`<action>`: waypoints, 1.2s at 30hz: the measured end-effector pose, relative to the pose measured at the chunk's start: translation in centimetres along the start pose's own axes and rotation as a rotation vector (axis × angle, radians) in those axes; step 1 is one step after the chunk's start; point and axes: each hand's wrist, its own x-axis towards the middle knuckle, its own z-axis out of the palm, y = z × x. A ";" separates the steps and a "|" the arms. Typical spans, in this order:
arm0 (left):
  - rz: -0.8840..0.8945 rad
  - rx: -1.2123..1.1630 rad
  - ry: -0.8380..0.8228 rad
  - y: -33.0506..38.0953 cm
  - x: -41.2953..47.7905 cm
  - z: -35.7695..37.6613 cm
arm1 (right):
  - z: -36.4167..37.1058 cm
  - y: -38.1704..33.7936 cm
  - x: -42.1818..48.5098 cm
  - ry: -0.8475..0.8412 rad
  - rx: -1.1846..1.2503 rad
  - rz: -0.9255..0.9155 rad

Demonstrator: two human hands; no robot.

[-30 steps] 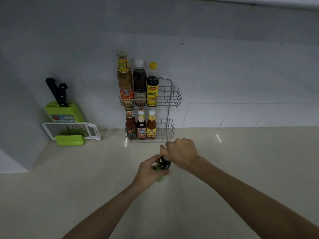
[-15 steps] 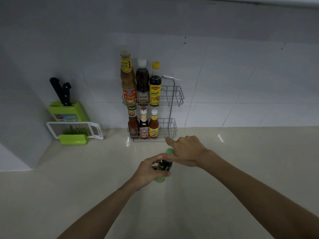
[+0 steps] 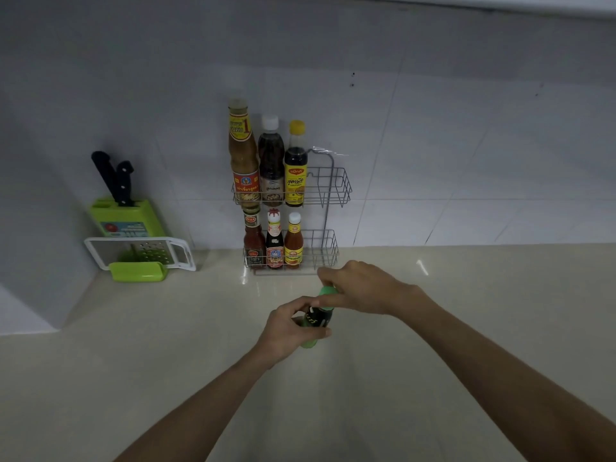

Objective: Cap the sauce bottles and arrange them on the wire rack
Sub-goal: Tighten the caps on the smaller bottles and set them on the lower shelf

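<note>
A dark sauce bottle with a green label stands on the beige counter below the rack. My left hand grips its body. My right hand pinches the green cap on its top. The two-tier wire rack stands against the tiled wall. Its upper tier holds three tall capped bottles at the left, and its lower tier holds three small capped bottles. The right part of each tier is bare wire.
A green knife block with two black-handled knives stands at the left by the wall. A white grater with a green holder leans in front of it. A grey wall corner juts out at the far left.
My right hand has turned on the bottle top, so the green cap now shows under its fingers. The left hand still holds the bottle in the same place.
</note>
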 end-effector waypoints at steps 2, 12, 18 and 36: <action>-0.007 -0.010 0.021 0.1 -0.1 0.4 | 0.7 -0.3 0.2 0.088 -0.162 0.086; -0.002 0.010 0.060 0.5 -0.1 0.2 | 1.0 0.1 0.0 0.105 -0.056 0.098; -0.008 0.031 0.083 -0.1 0.0 0.2 | 0.7 0.9 -0.3 0.002 0.144 0.045; 0.008 0.133 0.168 -1.7 4.5 -0.5 | 6.8 3.3 6.1 0.627 0.965 0.533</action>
